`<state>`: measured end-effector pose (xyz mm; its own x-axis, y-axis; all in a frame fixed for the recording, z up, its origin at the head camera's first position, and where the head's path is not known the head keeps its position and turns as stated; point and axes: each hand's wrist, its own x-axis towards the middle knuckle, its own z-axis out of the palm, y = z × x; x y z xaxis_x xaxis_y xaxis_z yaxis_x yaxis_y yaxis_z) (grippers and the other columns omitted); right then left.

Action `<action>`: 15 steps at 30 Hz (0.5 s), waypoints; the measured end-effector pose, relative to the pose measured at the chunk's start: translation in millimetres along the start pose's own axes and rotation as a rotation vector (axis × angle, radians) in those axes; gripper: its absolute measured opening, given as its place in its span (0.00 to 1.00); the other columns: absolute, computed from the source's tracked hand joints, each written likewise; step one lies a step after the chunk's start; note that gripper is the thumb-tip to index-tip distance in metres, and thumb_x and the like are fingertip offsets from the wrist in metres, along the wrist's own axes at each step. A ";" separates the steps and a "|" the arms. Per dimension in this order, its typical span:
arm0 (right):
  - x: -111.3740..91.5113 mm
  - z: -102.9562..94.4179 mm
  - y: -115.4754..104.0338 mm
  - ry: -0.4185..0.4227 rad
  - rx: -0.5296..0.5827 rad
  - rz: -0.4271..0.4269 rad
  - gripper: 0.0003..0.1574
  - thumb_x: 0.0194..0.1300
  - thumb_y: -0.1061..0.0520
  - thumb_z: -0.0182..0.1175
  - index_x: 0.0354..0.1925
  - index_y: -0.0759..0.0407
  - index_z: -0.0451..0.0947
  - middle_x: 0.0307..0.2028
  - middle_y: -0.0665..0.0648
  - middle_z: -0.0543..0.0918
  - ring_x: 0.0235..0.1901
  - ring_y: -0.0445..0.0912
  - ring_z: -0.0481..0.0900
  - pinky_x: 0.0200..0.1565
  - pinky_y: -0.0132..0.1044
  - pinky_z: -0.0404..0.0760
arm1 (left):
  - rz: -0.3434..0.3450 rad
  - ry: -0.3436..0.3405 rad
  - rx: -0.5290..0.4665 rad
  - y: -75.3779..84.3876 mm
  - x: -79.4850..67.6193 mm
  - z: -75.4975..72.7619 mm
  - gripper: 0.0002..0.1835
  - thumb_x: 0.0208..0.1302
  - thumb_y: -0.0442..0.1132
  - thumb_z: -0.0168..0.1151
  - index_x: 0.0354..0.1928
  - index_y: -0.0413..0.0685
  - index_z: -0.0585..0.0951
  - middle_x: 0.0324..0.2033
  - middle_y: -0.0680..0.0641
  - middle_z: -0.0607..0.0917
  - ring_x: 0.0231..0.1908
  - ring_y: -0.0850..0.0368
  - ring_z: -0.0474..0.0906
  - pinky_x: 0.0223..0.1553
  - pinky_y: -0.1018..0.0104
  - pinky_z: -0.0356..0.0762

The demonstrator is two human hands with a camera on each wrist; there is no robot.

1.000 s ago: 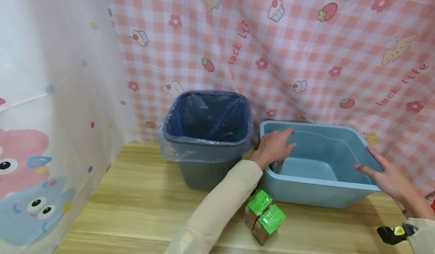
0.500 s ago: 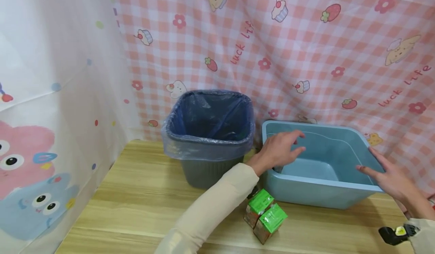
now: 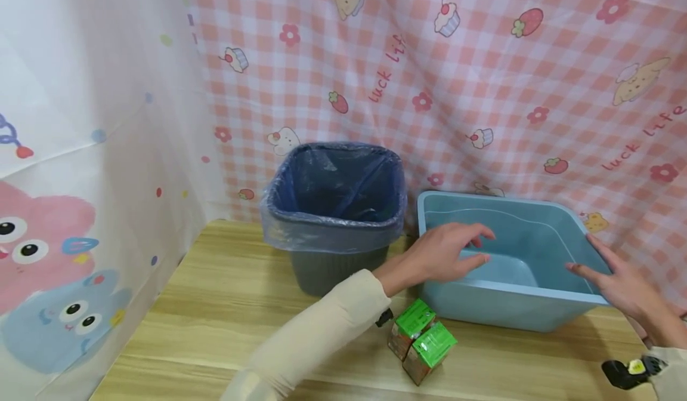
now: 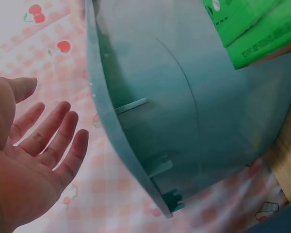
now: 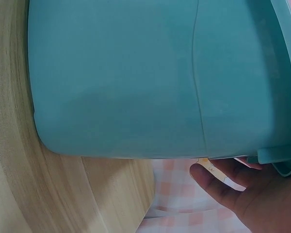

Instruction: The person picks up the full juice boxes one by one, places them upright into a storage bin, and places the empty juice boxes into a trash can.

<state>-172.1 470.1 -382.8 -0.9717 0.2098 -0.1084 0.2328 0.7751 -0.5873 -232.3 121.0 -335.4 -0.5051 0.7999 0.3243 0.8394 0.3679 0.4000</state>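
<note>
My left hand (image 3: 448, 255) is held over the left front of a light blue plastic tub (image 3: 515, 302), fingers extended and the palm bare. In the left wrist view, that same hand (image 4: 36, 160) shows fingers spread apart, with a gap between them and the tub's rim (image 4: 114, 131). At the tub's right end is my right hand (image 3: 622, 278), thumb and fingers apart beside the rim. The right wrist view has the right hand (image 5: 247, 189) close along the tub's end wall, holding nothing visible. My left forearm passes beside two small green-topped cartons (image 3: 421, 335).
Left of the tub stands a dark grey bin (image 3: 338, 273) lined with a blue plastic bag (image 3: 330, 234). Both containers sit on a wooden table (image 3: 225, 305). Behind them hangs a pink checked curtain (image 3: 300, 91), with a white printed curtain (image 3: 123, 168) to the left.
My left hand has moved right and toward the front of the tub, its fingers still extended. My right hand keeps its place by the tub's end. The head view has shifted slightly.
</note>
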 end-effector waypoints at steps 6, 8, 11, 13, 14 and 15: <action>-1.1 1.9 -0.6 0.016 0.002 -0.004 0.58 0.74 0.35 0.49 0.76 0.56 0.22 0.71 0.81 0.28 0.64 0.86 0.38 0.54 0.81 0.49 | 0.041 -0.010 -0.065 1.5 -16.3 -7.2 0.19 0.73 0.48 0.56 0.62 0.53 0.75 0.48 0.56 0.84 0.42 0.71 0.76 0.42 0.83 0.70; -1.7 2.5 -1.1 0.023 -0.005 -0.006 0.58 0.74 0.36 0.49 0.76 0.58 0.22 0.71 0.82 0.28 0.64 0.86 0.39 0.55 0.81 0.49 | 0.052 -0.009 -0.110 1.3 -21.9 -9.3 0.19 0.73 0.47 0.57 0.62 0.53 0.75 0.47 0.56 0.85 0.40 0.72 0.76 0.39 0.83 0.70; -1.8 2.9 -1.4 0.025 -0.005 -0.011 0.58 0.74 0.37 0.49 0.76 0.58 0.22 0.71 0.82 0.28 0.65 0.85 0.37 0.55 0.81 0.48 | 0.066 -0.004 -0.180 0.8 -31.4 -11.2 0.18 0.72 0.44 0.58 0.61 0.51 0.76 0.46 0.54 0.86 0.40 0.72 0.77 0.39 0.84 0.71; -1.6 3.0 -1.5 0.025 -0.009 -0.015 0.57 0.74 0.37 0.49 0.76 0.58 0.22 0.70 0.82 0.28 0.65 0.85 0.37 0.55 0.81 0.47 | 0.075 -0.007 -0.226 0.8 -38.3 -11.6 0.18 0.72 0.43 0.59 0.60 0.49 0.76 0.45 0.53 0.86 0.41 0.72 0.77 0.42 0.83 0.72; -1.3 3.0 -1.6 0.024 -0.010 -0.015 0.57 0.74 0.37 0.49 0.76 0.58 0.22 0.70 0.82 0.28 0.64 0.86 0.38 0.55 0.81 0.48 | 0.079 -0.013 -0.246 0.7 -41.8 -11.3 0.18 0.71 0.42 0.60 0.60 0.49 0.76 0.45 0.52 0.86 0.42 0.71 0.77 0.43 0.82 0.73; -1.1 2.9 -1.8 0.023 -0.013 -0.014 0.57 0.74 0.38 0.49 0.76 0.58 0.21 0.70 0.82 0.28 0.64 0.86 0.39 0.55 0.81 0.49 | 0.085 -0.023 -0.257 0.4 -45.4 -10.7 0.18 0.71 0.42 0.60 0.60 0.48 0.76 0.45 0.52 0.86 0.43 0.71 0.78 0.45 0.82 0.73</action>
<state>-171.6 466.7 -384.0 -0.9738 0.2121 -0.0816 0.2196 0.7856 -0.5785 -211.1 79.8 -340.9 -0.4277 0.8346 0.3472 0.7984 0.1687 0.5780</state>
